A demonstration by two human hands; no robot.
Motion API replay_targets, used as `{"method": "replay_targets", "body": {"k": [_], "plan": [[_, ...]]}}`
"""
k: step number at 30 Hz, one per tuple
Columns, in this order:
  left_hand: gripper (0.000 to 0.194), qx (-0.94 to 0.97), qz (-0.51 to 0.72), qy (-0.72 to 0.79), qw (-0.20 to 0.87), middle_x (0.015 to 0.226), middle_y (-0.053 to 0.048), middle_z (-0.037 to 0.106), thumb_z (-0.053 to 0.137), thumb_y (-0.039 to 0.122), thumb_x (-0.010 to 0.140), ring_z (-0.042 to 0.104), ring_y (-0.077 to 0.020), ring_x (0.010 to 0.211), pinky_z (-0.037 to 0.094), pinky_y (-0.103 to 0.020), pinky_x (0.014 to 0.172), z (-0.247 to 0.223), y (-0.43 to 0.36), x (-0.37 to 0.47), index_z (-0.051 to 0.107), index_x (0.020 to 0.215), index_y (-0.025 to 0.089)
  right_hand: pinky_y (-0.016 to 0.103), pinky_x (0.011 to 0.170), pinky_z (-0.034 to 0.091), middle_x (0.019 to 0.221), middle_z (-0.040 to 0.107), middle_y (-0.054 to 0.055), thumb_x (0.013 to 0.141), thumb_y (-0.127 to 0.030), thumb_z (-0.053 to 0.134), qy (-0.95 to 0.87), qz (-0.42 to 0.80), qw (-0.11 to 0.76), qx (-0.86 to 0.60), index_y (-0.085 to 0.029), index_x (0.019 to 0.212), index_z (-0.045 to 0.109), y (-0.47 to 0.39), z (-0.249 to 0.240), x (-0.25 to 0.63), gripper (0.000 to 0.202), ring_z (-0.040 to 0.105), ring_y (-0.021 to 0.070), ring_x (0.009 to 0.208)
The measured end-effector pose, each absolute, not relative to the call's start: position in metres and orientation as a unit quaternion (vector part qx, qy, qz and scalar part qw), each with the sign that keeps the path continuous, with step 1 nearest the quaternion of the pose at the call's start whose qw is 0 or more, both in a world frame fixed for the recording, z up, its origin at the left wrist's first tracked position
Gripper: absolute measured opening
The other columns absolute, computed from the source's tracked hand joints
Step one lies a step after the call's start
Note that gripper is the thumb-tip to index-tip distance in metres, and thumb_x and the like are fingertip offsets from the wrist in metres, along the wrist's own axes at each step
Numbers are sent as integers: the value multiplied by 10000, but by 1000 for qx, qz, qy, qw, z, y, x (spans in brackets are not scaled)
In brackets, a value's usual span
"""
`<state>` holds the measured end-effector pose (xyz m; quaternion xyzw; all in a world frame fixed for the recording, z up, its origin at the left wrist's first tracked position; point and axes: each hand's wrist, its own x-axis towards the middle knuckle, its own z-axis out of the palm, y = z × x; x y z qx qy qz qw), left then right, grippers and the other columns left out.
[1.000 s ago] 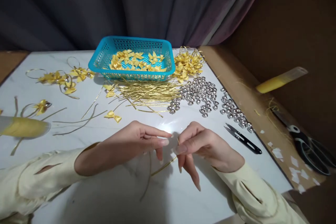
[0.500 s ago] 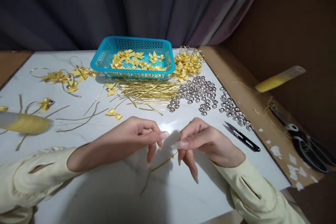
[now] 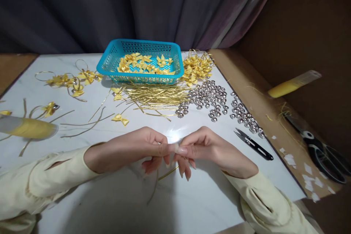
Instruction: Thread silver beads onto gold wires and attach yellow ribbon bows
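Left hand (image 3: 131,149) just met right hand (image 3: 219,153), whose fingers look pinched on gold cord (image 3: 168,173), seen at seven o'clock, so both work together; can't tell left fingers' grip.

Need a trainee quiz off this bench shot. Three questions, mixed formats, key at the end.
1. Multiple choice: what lies inside the blue basket?
a) silver beads
b) yellow bows
c) black snips

2. True or false: the black snips lie on the white tabletop, out of both hands.

3. Fill in the blank: the left hand and the right hand meet at their ____, with a gold strand showing below them in the picture.

Key: 1 b; 2 true; 3 fingertips
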<state>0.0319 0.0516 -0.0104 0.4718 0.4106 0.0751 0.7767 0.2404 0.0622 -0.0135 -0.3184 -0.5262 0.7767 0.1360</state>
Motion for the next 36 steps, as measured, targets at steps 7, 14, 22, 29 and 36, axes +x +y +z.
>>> {"method": "replay_targets", "body": {"k": [7, 14, 22, 29, 36], "plan": [[351, 452, 92, 378, 803, 528, 18, 564, 528, 450, 881, 454, -101, 494, 317, -206, 510, -9, 54, 35, 594, 711, 151, 210, 464, 380, 544, 639, 24, 791, -348, 657, -447, 828, 158, -299, -98, 698, 689, 63, -22, 238, 269, 528, 82, 437], [200, 474, 51, 330, 815, 679, -13, 695, 466, 276, 943, 569, -120, 665, 401, -204, 657, 12, 62, 32, 612, 865, 163, 184, 374, 359, 475, 624, 13, 771, -293, 662, -393, 849, 174, -307, -89, 652, 687, 61, -20, 236, 237, 524, 78, 359], [191, 539, 146, 423, 714, 657, 23, 711, 592, 361, 852, 556, -112, 626, 404, -173, 597, 4, 59, 32, 617, 782, 185, 193, 306, 256, 357, 544, 1, 733, -195, 644, -362, 863, 162, -311, -100, 529, 671, 61, -18, 238, 227, 400, 52, 247], [175, 549, 179, 439, 688, 653, 39, 703, 577, 351, 873, 564, -101, 628, 389, -157, 547, 1, 49, 37, 631, 942, 199, 182, 301, 236, 305, 493, -17, 715, -159, 631, -341, 865, 194, -313, -86, 519, 678, 56, -18, 235, 213, 373, 43, 218], [165, 548, 229, 385, 706, 663, 45, 706, 530, 241, 914, 600, -72, 617, 405, -133, 515, -1, 48, 39, 670, 1000, 233, 146, 260, 255, 320, 512, -8, 710, -155, 605, -341, 847, 223, -340, -77, 522, 675, 52, -16, 233, 215, 387, 48, 215]]}}
